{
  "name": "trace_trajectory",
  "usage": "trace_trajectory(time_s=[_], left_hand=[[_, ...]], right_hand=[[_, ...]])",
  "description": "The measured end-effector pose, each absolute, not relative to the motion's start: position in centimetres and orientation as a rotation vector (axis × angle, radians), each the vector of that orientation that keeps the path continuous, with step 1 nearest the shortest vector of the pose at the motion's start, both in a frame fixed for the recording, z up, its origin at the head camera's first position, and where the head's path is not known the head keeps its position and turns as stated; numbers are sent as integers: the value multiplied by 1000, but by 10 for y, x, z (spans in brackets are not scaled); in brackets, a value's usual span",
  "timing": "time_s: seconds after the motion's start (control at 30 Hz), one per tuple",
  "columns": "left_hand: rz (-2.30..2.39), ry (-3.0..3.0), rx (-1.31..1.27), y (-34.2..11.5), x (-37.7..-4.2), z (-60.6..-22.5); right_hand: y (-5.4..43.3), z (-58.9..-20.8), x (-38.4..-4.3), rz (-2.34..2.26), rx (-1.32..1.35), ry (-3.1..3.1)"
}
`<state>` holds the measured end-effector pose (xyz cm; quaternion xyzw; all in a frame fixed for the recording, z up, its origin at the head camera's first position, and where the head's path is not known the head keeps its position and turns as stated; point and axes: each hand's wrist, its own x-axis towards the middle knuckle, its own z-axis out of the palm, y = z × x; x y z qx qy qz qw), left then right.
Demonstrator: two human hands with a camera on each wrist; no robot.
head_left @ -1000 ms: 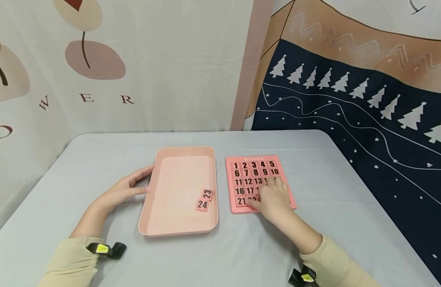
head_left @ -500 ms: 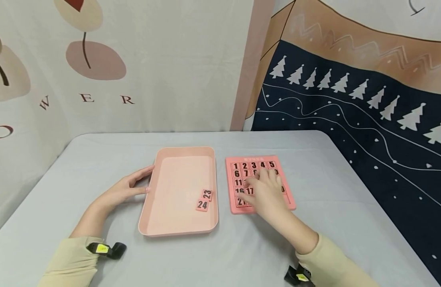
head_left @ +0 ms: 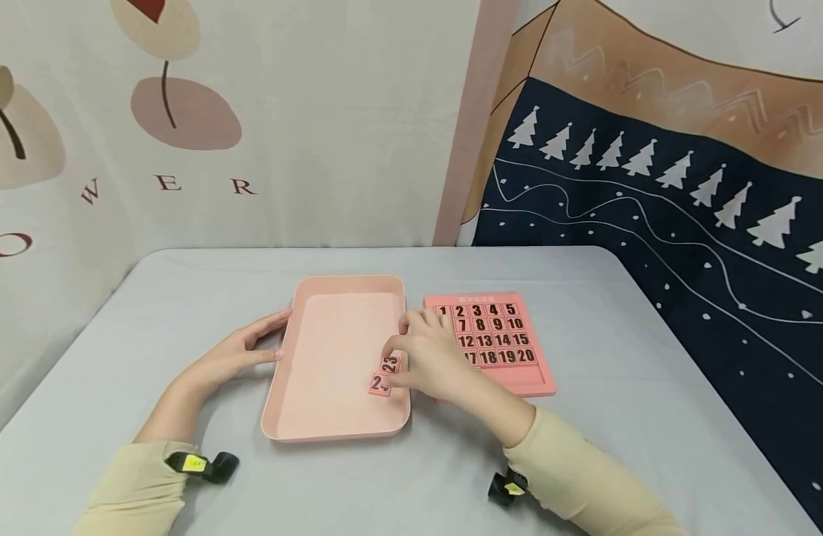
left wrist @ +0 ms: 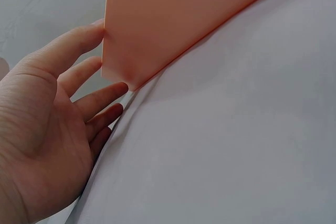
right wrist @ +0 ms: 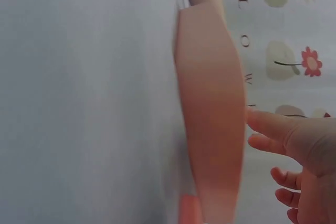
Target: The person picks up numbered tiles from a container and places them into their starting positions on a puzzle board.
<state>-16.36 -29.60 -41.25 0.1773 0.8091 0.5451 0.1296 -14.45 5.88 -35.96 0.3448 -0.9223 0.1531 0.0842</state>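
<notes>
My left hand (head_left: 229, 359) touches the left side of a pink tray (head_left: 331, 335) with thumb and fingers extended; the left wrist view shows the fingertips against the tray wall (left wrist: 157, 24). My right hand (head_left: 436, 362) is over the tray's right rim, its fingers spread and slightly bent. Beneath its thumb lies a number tile marked 24 (head_left: 377, 383), partly covered, and beside it a tile marked 23 (head_left: 389, 364). No tile shows between the right fingers. A pink number board (head_left: 512, 381) stands right of the tray with rows of numbered tiles; the right hand and forearm hide its lower left.
A pale cloth covers the table (head_left: 304, 491). Behind it hang a light printed curtain (head_left: 338, 149) and a dark tree-patterned cloth (head_left: 585, 193). Each wrist wears a black camera, such as the left camera (head_left: 222, 467).
My right hand has lifted off the number board and moved left to the tray's right side, above the two tiles. My left hand has stayed at the tray's left edge.
</notes>
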Motion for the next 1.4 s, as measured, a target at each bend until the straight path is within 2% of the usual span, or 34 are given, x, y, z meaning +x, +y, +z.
trace_trajectory(time_s=[0.23,0.67,1.2,1.4], left_hand=[[1600,2328,522,-297,-165,-415],[1585,2352,526,-297,-164,-414],[1575,2377,543,-298,-165,-414],[1568,2382,531,-297,-164,-414]], right_hand=[[50,-368,-161,376,1034,-2867],[36,-357,-178,143,1069,-3102],[37,-367,-187,201,1069,-3069],[43,-367,-185,370,1021,-2984]])
